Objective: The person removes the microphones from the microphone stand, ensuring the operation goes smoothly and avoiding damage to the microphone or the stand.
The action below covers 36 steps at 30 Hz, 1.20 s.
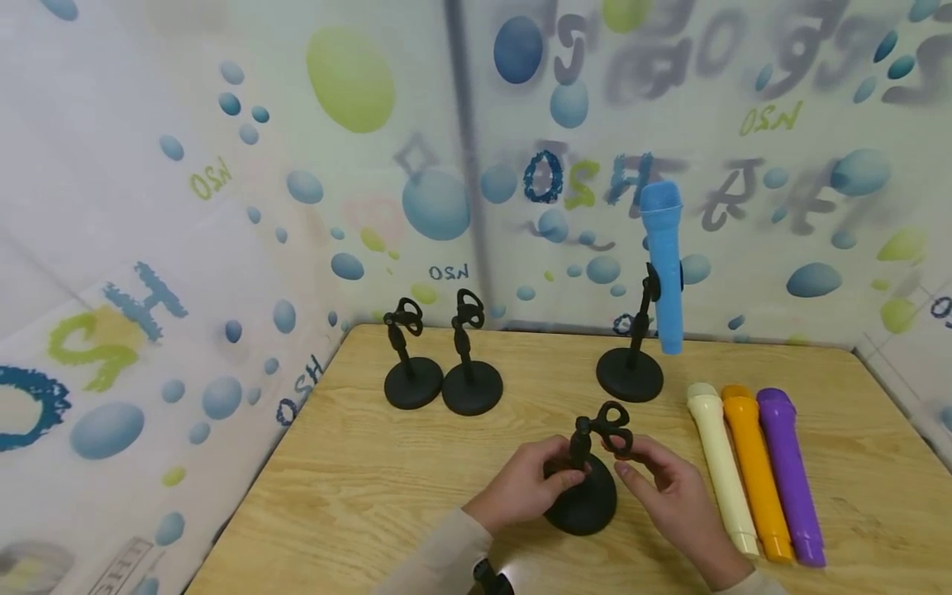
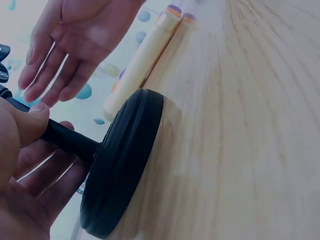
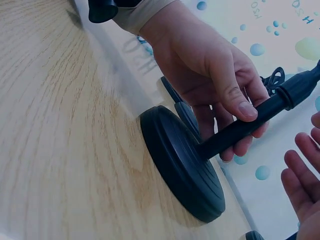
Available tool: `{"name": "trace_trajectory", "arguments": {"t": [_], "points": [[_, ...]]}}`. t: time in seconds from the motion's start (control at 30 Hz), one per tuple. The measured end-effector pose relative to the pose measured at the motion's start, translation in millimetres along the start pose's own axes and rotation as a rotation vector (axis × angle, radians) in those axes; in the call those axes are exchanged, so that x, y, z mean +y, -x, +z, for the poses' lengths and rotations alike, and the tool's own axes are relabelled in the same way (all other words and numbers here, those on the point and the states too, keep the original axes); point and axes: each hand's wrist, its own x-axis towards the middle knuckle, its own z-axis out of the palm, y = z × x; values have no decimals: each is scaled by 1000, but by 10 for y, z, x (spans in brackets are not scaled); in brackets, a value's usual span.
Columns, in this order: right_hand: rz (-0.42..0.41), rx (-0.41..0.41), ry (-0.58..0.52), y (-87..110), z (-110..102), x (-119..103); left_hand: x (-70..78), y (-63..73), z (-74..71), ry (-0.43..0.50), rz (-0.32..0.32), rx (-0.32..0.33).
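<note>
A black desktop microphone stand (image 1: 583,506) with a round base and a looped clip on top stands at the front of the table. My left hand (image 1: 525,486) grips its pole, thumb on one side and fingers round the other, as the right wrist view shows. Beside the clip, my right hand (image 1: 673,497) has its fingers loosely extended; in the left wrist view this hand (image 2: 92,37) holds nothing and is apart from the pole. Behind, a blue microphone (image 1: 670,302) sits upright in the clip of another black stand (image 1: 629,376).
To the right lie a cream microphone (image 1: 723,471), an orange microphone (image 1: 757,471) and a purple microphone (image 1: 792,475), side by side. Two more black stands, one (image 1: 412,385) left of the other (image 1: 472,390), stand at the back left. A patterned curtain (image 1: 357,207) surrounds the wooden table (image 1: 357,496).
</note>
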Motion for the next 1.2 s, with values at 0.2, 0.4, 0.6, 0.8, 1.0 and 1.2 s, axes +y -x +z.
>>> {"name": "trace_trajectory", "arguments": {"t": [0.2,0.4,0.6,0.8,1.0,1.2], "points": [[50,-21,31,-25,12,5,-10,51,-56,-4,-5,40],[-2,-26,-7,-56,79,17,-54,114,-124,-7,3,77],[-37,-39,-19,-103,147,-26,-86,179,-214,-23,18,105],[-34,-76,-23,-151,206,-31,-105,256,-306,-33,-11,151],[-45,-114,-28,-206,274,-16,-135,310,-406,-72,-14,197],[5,-155,-15,-240,351,-43,-191,397,-535,-107,-29,256]]}}
